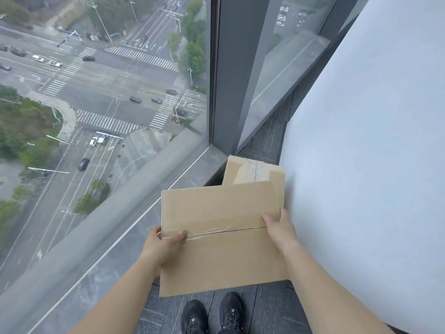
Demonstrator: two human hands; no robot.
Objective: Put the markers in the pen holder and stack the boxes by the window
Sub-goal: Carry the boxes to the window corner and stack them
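Flat brown cardboard box point(224, 237), rectangular, matte, with glossy clear tape along the centre seam, held level between both grips above the floor point(265, 309). Left grip point(162, 247) clamps the left edge, thumb on top at the taped seam, fingers under. Right grip point(279, 229) clamps the right edge at the seam, thumb on top. Far box point(252, 172), same cardboard, taped, sits in the corner, partly hidden behind the held one, beside the smooth white wall point(361, 165) and the grey stone sill point(187, 169) under the window point(96, 92). Dark grey tiles; black shoes point(193, 317) below.
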